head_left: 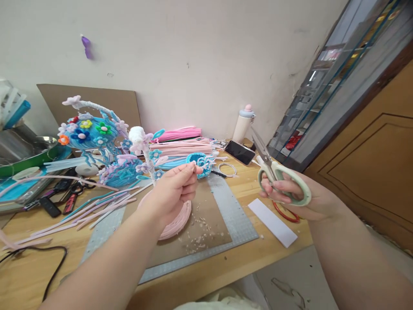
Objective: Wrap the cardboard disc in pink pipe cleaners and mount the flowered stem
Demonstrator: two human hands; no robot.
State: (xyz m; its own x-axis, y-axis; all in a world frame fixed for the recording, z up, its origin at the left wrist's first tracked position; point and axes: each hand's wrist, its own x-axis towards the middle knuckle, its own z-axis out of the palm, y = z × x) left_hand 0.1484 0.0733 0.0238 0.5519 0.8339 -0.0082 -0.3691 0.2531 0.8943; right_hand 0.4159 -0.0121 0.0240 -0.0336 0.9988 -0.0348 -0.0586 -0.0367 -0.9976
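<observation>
My left hand point(180, 183) is closed in a pinch above the cardboard sheet; what lies between thumb and forefinger is too small to make out. My right hand point(284, 191) grips a pair of scissors point(271, 165) with pale green handles, its blades pointing up and slightly parted. Partly hidden below my left hand is a round pink coil point(177, 226), resting on the cardboard point(206, 206). Small pale clippings point(201, 232) are scattered beside it. Just behind the left fingertips sits a blue fuzzy ring-shaped piece point(201, 160).
Decorated blue fuzzy flower pieces point(93, 131) stand at the left. Bundles of pink pipe cleaners point(180, 146) lie along the wall. A phone point(239, 153), a bottle point(242, 125), a silver ring point(227, 169) and a white strip point(272, 222) are on the right. A black cable point(58, 271) curls at front left.
</observation>
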